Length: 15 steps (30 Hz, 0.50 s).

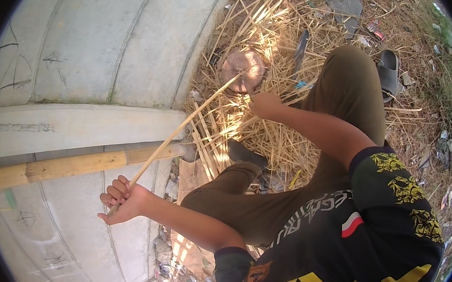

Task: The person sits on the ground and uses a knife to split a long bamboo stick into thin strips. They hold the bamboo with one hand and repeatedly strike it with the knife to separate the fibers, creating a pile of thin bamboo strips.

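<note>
Outdoor makeshift bamboo-splitting spot, pale concrete wall [92,56] left of the fingers, dry bamboo strips [259,29] heaped beyond them, litter-strewn bare ground [425,67] to the right

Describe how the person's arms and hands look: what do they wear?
Both forearms are bare, and the left hand and right hand wear no gloves. The short sleeves are black with yellow ornamental patterns. The left sleeve has a round brown and yellow badge. No watch or ring shows.
</note>
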Available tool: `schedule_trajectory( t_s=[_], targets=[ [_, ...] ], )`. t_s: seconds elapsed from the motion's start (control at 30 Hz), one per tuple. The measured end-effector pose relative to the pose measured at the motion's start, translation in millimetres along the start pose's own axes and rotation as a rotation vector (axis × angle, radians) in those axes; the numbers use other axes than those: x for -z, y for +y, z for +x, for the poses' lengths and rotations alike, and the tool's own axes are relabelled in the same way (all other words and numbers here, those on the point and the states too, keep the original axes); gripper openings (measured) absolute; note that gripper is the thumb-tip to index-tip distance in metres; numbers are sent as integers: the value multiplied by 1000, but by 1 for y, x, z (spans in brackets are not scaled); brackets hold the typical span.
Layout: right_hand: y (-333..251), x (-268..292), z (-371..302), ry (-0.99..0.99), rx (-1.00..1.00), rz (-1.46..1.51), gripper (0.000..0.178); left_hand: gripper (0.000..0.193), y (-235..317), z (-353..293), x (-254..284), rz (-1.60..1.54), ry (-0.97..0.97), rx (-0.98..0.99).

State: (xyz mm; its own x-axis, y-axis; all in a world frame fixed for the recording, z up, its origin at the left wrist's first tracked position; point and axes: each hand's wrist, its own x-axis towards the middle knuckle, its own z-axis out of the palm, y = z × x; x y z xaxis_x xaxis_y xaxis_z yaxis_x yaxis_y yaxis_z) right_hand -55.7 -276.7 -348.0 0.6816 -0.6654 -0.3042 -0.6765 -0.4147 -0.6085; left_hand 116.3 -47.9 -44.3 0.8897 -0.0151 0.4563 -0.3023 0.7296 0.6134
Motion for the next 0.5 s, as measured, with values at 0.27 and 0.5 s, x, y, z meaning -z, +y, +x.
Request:
schedule_trajectory(
  t_s=[0.27,0.5],
  targets=[
    [-90,35,-64,-37,91,349,52,52,8,-3,-2,-6,-66,7],
    [-83,6,-77,-499,-466,1253,34,60,-2,-5,-14,143,109,-119]
  ],
)
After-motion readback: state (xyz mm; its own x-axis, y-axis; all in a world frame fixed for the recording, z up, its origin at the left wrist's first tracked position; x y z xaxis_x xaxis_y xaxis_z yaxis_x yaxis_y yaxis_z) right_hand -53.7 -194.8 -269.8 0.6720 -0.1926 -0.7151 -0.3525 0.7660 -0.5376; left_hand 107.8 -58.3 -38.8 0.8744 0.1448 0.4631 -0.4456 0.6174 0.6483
